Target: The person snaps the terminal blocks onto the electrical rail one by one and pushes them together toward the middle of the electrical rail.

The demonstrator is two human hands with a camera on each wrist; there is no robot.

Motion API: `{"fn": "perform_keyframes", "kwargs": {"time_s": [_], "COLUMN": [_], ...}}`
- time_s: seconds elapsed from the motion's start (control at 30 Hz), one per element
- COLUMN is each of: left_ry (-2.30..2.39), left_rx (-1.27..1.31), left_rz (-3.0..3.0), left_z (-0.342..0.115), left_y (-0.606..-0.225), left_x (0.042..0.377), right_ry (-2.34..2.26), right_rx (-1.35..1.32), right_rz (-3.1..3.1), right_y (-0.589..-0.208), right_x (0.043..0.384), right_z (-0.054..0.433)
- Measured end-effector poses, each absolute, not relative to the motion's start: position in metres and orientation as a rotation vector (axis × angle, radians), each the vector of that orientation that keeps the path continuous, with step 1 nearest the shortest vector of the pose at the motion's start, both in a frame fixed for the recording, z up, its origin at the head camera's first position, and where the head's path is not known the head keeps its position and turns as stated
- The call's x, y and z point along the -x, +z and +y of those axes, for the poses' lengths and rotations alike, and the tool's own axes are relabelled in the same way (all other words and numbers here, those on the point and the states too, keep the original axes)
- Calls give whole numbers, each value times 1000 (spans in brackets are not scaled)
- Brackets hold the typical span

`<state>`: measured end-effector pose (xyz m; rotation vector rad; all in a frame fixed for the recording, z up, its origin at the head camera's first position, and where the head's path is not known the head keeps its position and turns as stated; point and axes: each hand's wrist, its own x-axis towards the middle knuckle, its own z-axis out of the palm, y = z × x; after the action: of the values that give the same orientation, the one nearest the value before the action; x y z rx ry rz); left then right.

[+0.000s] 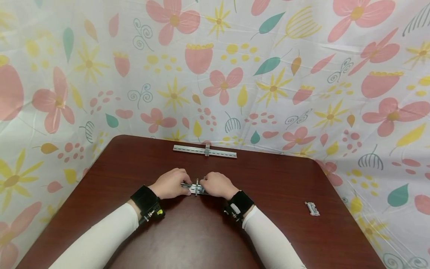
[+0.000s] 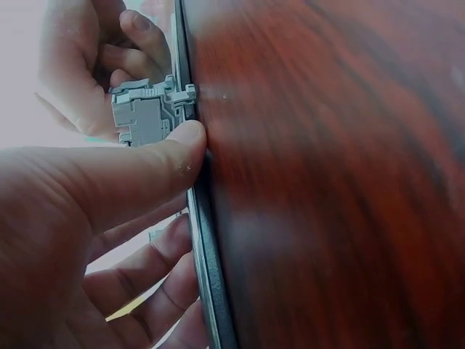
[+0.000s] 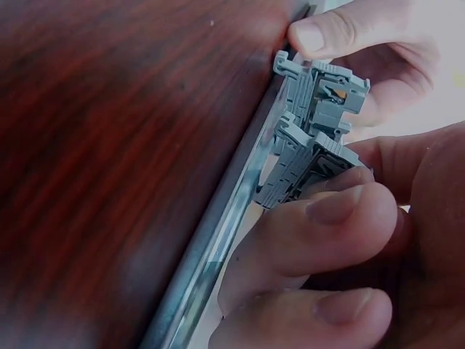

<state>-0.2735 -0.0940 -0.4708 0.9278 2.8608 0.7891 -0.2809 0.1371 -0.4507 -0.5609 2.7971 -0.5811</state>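
My left hand [image 1: 170, 184] grips a slotted metal DIN rail [image 3: 211, 262], its thumb [image 2: 156, 171] pressed along the rail beside a grey terminal block [image 2: 142, 120]. That block stands on the rail between the two hands. With curled fingers, my right hand [image 1: 218, 185] pinches a second grey terminal block [image 3: 305, 171]. In the right wrist view this block sits tilted against the rail, close beside the first one [image 3: 330, 98]. The right fingers hide part of the held block, and both hands cover parts of the rail in the head view.
Farther back on the dark red-brown table [image 1: 174, 239] lies another DIN rail [image 1: 189, 150] with grey blocks [image 1: 207, 150] at its middle. A small whitish-grey piece [image 1: 312, 209] lies at the right. A flowered curtain [image 1: 221, 112] hangs behind the table's back edge.
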Motion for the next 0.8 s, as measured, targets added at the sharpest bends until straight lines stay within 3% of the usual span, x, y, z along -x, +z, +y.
{"fn": "perform_keyframes", "kwargs": {"time_s": [0.53, 0.8], "left_ry": [774, 761], "left_rx": [-906, -878], "left_rz": [2878, 2896], "left_z": [-92, -91], "left_y": [-468, -470], "left_x": [271, 271], "right_ry": [-500, -429], "right_rx": [602, 651], "right_rz": [2797, 2829], "right_y": [-450, -495], "right_x": [271, 296], "right_z": [134, 142]}}
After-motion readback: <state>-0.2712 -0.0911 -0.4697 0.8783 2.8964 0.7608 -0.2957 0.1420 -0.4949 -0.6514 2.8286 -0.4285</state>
